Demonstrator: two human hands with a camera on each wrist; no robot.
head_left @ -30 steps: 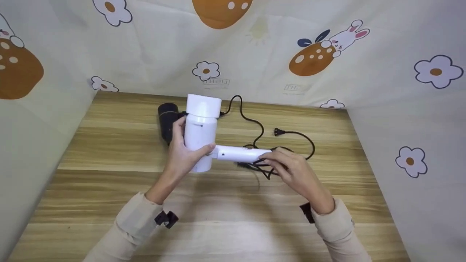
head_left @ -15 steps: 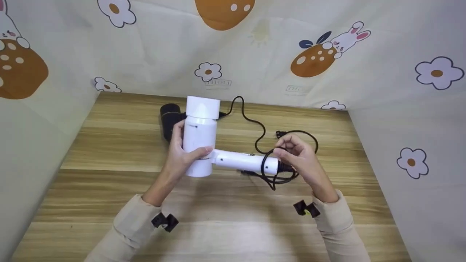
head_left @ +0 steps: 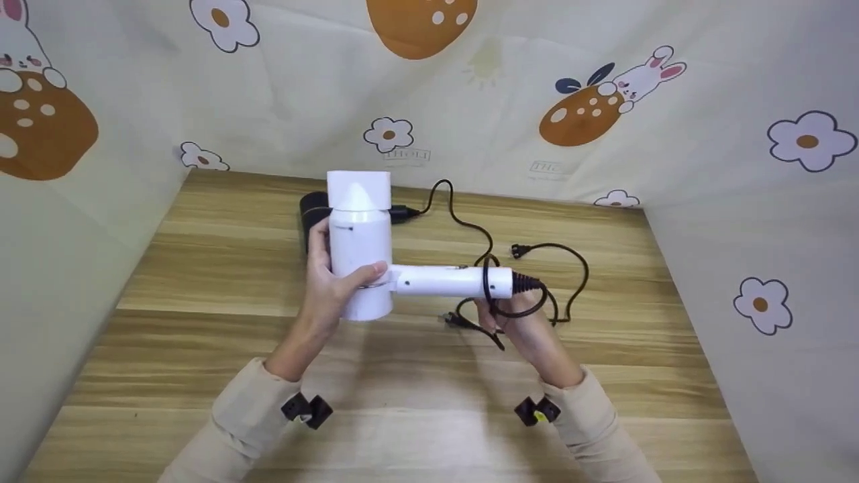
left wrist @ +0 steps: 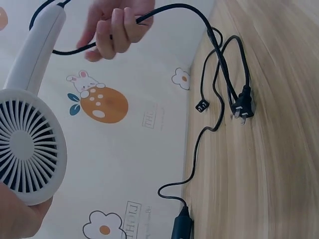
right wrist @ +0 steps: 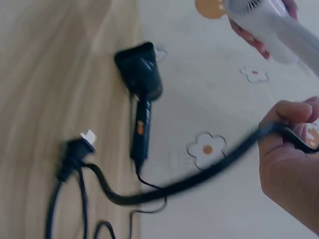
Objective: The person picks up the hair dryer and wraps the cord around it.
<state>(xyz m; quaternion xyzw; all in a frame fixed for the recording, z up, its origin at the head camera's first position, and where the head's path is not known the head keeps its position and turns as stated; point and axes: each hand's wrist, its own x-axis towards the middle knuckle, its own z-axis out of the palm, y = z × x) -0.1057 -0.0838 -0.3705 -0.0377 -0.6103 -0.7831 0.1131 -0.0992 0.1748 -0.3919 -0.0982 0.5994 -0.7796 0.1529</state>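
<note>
My left hand (head_left: 325, 288) grips a white hair dryer (head_left: 362, 245) by its barrel, the thumb across the front near the handle joint. The dryer is raised above the table, nozzle to the back and handle to the right. Its round slatted vent (left wrist: 22, 142) faces the left wrist camera. A black cord (head_left: 484, 285) runs from the handle's end and loops over the handle. Below that end, my right hand (head_left: 530, 329) is partly hidden; in the left wrist view its fingers (left wrist: 118, 35) curl round the cord. The cord's two-prong plug (left wrist: 242, 105) hangs free.
A black hair dryer (right wrist: 142, 74) lies at the back left of the wooden table (head_left: 215, 268), mostly behind the white one in the head view. Its cord (head_left: 470, 225) trails right to another plug (head_left: 518, 251). A patterned cloth (head_left: 302, 87) rises behind.
My right hand has gone from the handle's end up over it with the cord, then down below and behind it. A cord loop now crosses the handle. The left hand keeps its grip.
</note>
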